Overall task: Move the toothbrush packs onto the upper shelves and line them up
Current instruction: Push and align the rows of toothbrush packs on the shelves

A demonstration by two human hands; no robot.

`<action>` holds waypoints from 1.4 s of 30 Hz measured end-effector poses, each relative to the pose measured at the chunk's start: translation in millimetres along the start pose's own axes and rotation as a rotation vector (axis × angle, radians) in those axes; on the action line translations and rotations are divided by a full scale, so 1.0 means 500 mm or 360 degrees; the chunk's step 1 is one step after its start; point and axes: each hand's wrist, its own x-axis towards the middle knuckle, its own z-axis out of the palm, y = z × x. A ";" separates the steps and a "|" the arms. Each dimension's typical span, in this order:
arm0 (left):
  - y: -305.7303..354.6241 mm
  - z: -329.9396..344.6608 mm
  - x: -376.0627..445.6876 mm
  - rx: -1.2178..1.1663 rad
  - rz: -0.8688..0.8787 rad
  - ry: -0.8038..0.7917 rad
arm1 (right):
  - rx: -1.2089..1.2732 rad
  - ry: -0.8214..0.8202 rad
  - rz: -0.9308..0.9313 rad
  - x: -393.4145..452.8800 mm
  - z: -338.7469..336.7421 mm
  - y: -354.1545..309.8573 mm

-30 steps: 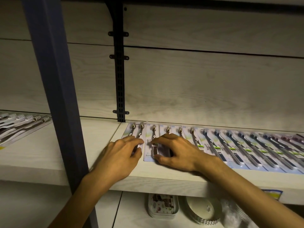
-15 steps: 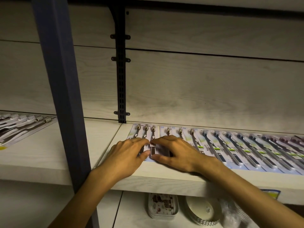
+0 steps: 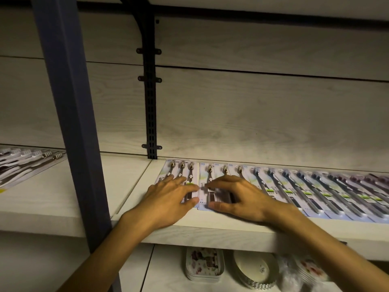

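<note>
I see a pale wooden shelf [image 3: 189, 230] with a black slotted bracket [image 3: 150, 114] running up the wall behind it. I use that bracket as my landmark. A row of toothbrush packs [image 3: 315, 192] lies flat on the shelf, starting just below the bracket and overlapping one another off to its right. My left hand [image 3: 168, 202] rests flat on the leftmost pack [image 3: 179, 171], straight below the bracket, fingers spread and nearly straight, gripping nothing. My right hand [image 3: 237, 197] lies just right of it on the next pack [image 3: 205, 184], fingers stretched along the top and thumb at the near edge; I cannot tell whether it pinches the card. Left of the bracket, past a blue post [image 3: 69, 123], more packs [image 3: 27, 163] lie on the neighbouring shelf. Below the bracket, on the lower shelf, sit a stack of patterned trays [image 3: 204, 264] and a round dish [image 3: 254, 268].
</note>
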 end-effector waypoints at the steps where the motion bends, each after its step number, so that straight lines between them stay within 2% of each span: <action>1: -0.001 0.001 0.000 -0.0013 0.0003 0.0014 | -0.0010 -0.0002 -0.0002 -0.001 0.004 0.002; 9: -0.016 0.009 -0.004 -0.0202 0.0103 0.0238 | -0.0042 -0.0017 0.0028 -0.004 0.006 0.010; 23: 0.001 0.008 -0.001 -0.0097 0.0030 0.0168 | -0.0149 0.0017 -0.0059 0.016 0.014 -0.017; 29: 0.010 0.006 0.000 -0.0138 0.0062 0.0222 | -0.0159 0.0013 -0.0043 0.014 0.013 -0.020; 35: 0.004 0.008 0.000 -0.0038 -0.0040 0.0119 | -0.0101 0.0129 0.0016 -0.013 -0.015 0.002; 42: 0.020 0.010 0.017 -0.0072 0.0028 -0.0126 | -0.0097 0.0007 0.0045 -0.062 -0.032 0.071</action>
